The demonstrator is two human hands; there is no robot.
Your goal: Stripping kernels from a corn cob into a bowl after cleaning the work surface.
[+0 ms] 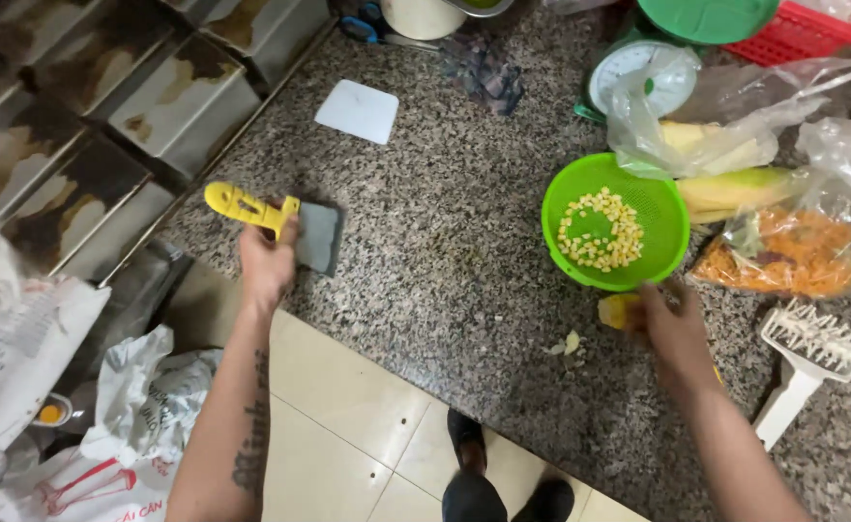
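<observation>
Gripping a yellow-handled scraper [280, 220] at the near edge of the granite counter [445, 261], the left hand [267, 261] is closed around the join of handle and grey blade, with the blade lying flat on the stone. The right hand [672, 324] is curled around a yellow piece of corn [617, 310], just below the green strainer [615, 220] that holds a scatter of loose kernels [600, 230].

A risk, as I judge it: the scraper sits right at the counter's edge (tiled floor and bags below), so a slip of the wrist could send it or any scraps over the side. The strainer is light and close to the right hand; a knock could tip kernels onto the stone.

How much corn the right hand holds is hard to tell, since the fingers cover most of it. The plastic bags [735, 145] blur the cobs and orange shreds inside. A white comb-like tool [807, 353] lies apart, and the scale [629, 77] is half hidden.
</observation>
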